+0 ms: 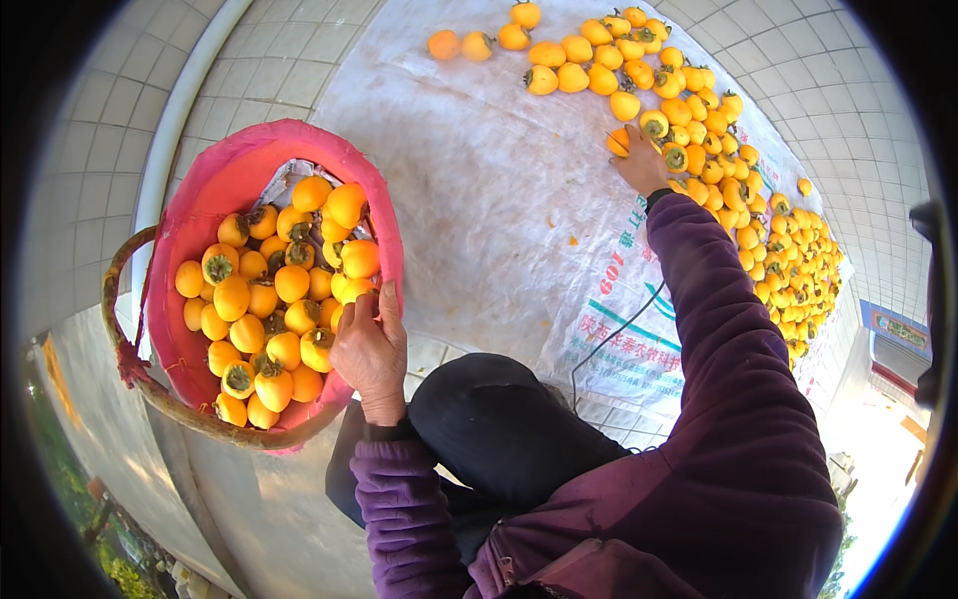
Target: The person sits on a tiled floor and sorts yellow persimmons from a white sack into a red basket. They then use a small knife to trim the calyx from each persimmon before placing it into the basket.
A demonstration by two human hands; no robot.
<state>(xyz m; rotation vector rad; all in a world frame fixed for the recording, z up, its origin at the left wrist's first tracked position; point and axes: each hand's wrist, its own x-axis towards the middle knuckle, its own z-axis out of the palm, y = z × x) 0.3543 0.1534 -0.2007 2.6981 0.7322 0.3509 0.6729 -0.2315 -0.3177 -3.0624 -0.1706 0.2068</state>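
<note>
My left hand (pixel 372 348) is at the right rim of a pink-lined basket (pixel 388 202), its fingers touching a persimmon (pixel 355 289) inside. Whether they grip that fruit or just rest on it cannot be told. Many orange persimmons (pixel 292 284) fill the basket, some with green-brown calyxes showing. My right hand (pixel 642 161) reaches out over a white plastic sheet (pixel 479 187), its fingertips on a persimmon (pixel 619 142) at the near edge of a long spread of persimmons (pixel 696 135). The palm side of the right hand is hidden.
A curved wooden handle (pixel 112 292) stands out at the basket's left. A pale pipe (pixel 176 112) runs along the tiled wall. A thin dark cord (pixel 599 344) lies across the printed part of the sheet. My bent knee (pixel 494 412) is between the arms.
</note>
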